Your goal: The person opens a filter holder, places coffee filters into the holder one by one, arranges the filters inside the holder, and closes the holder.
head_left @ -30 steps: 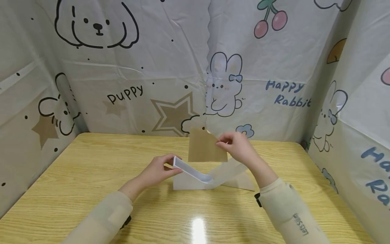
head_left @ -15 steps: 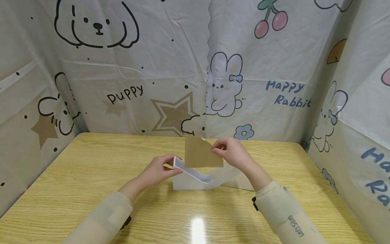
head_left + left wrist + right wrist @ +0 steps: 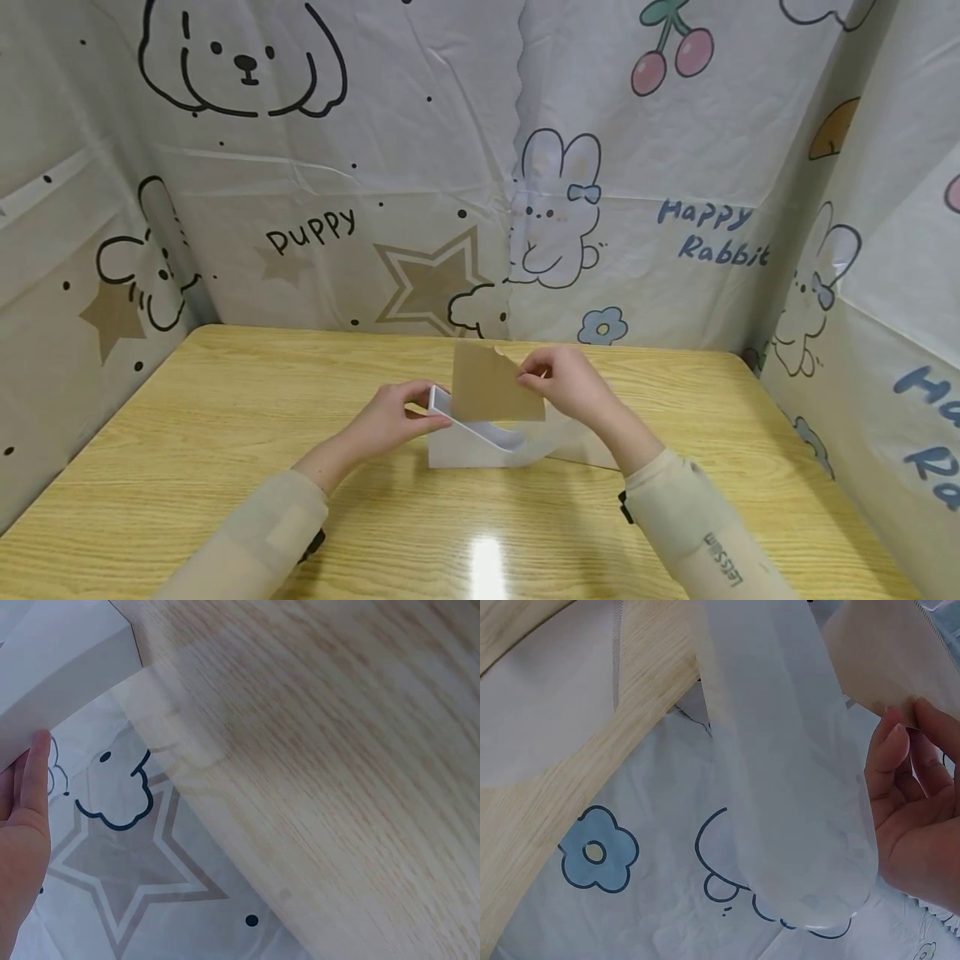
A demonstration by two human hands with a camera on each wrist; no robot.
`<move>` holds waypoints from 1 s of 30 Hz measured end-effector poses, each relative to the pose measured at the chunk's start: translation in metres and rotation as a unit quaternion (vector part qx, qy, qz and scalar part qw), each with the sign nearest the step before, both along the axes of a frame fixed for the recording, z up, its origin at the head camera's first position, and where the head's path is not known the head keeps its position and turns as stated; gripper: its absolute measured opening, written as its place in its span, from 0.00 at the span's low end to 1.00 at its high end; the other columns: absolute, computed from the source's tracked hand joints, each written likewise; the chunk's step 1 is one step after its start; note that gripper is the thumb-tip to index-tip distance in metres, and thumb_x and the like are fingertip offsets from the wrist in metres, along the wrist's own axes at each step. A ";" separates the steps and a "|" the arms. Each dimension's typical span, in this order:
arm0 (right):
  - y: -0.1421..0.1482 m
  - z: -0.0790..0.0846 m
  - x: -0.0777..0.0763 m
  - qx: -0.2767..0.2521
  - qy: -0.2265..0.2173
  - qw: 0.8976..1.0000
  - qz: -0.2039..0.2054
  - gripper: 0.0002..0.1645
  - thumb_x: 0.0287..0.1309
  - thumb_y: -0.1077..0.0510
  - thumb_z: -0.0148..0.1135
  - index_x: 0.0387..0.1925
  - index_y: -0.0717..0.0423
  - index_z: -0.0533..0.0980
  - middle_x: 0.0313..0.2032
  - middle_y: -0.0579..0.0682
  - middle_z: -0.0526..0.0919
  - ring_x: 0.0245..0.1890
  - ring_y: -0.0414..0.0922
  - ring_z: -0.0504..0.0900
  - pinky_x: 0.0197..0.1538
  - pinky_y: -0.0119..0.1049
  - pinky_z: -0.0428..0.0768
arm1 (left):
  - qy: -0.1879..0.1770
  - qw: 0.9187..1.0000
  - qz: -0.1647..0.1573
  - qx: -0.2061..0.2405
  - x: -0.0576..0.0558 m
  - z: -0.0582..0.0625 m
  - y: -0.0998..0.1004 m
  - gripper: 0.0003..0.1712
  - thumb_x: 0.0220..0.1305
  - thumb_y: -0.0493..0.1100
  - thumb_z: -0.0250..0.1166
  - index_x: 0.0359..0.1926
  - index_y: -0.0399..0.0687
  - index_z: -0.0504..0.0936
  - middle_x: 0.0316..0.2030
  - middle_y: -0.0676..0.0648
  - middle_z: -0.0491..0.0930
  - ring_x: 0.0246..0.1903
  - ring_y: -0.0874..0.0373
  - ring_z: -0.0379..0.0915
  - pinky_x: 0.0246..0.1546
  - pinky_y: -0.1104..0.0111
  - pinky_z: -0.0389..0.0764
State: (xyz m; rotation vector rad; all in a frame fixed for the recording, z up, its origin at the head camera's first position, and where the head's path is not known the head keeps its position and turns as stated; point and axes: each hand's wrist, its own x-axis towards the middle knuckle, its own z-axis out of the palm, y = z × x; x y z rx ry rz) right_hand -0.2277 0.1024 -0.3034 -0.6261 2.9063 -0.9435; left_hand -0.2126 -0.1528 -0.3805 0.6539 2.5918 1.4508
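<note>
A white holder with a sloping hollow channel stands on the table. My left hand grips its raised left end between thumb and fingers. In the left wrist view, fingers of the left hand lie against the holder's white side. My right hand pinches the right edge of a brown paper coffee filter, upright just above the channel; its lower edge overlaps the holder in view, and I cannot tell whether they touch. A pale, round-ended arm of the holder rises beside the right hand.
Another paper filter with a crimped edge lies on the table behind the holder's right side. The wooden table ends at a printed cloth hung at the back and both sides.
My right hand has brought the coffee filter down and slightly left, closer to the holder's channel. The left hand and the holder stay in place.
</note>
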 end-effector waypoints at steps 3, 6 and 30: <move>-0.001 -0.003 -0.001 0.005 -0.004 1.000 -0.001 0.05 0.57 0.59 0.61 0.31 0.56 0.82 0.31 0.50 0.84 0.30 0.40 0.76 0.33 0.29 0.76 | -0.001 1.000 -0.004 0.003 0.000 0.000 0.000 0.20 0.58 0.49 0.66 0.49 0.44 0.77 0.38 0.46 0.80 0.40 0.59 0.75 0.40 0.73 0.82; -0.003 -0.006 -0.001 0.009 -0.008 1.000 0.002 0.05 0.57 0.60 0.61 0.31 0.56 0.82 0.31 0.50 0.84 0.29 0.39 0.77 0.32 0.28 0.76 | -0.003 1.000 -0.007 0.007 -0.001 0.001 0.000 0.19 0.58 0.49 0.65 0.48 0.45 0.78 0.38 0.46 0.80 0.39 0.59 0.75 0.40 0.73 0.81; -0.019 -0.027 0.002 0.045 -0.014 0.999 0.026 0.04 0.55 0.60 0.62 0.29 0.56 0.81 0.27 0.47 0.84 0.28 0.37 0.77 0.32 0.28 0.75 | -0.009 1.000 0.002 0.007 0.001 0.002 0.000 0.20 0.57 0.49 0.66 0.49 0.45 0.77 0.39 0.46 0.81 0.39 0.59 0.76 0.41 0.71 0.82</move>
